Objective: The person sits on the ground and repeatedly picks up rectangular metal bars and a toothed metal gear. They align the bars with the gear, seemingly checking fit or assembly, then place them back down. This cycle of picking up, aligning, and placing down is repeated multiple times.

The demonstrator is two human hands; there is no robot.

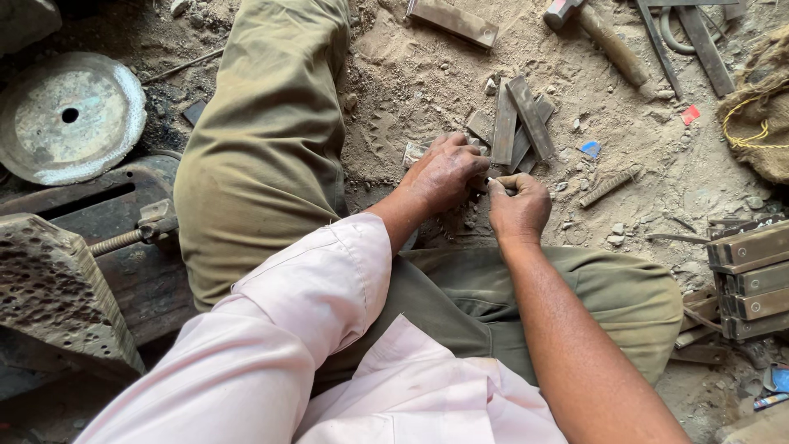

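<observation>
Down low, nearest the camera: pale pink sleeves, olive trousers, knees folded on the sandy floor. Just past the knees, both hands meeting over the dirt. Left hand curled knuckles-up, fingers bent and pressed together over something hidden beneath; what it grips, cannot tell. Right hand touching it, fingers pinching a small thin pale piece right at the meeting point, only its tip showing.

Tight quarters here. On the left, hard against the thigh, a dark vise with its threaded screw, and a pitted grey block nearer still. On the right, just beside the knee, a stack of flat metal bars closing that edge.

Immediately beyond the fingers, a loose fan of flat grey metal strips, touching one another. A ridged file-like piece lying apart to the right, open sand around it. Small scraps on the sand: a blue one, a red one, both flat and angular.

Farther out: a round metal disc with a centre hole at far left, a rectangular bar at the top, a hammer with wooden handle, long flat bars and a burlap sack with yellow cord at the right edge.
</observation>
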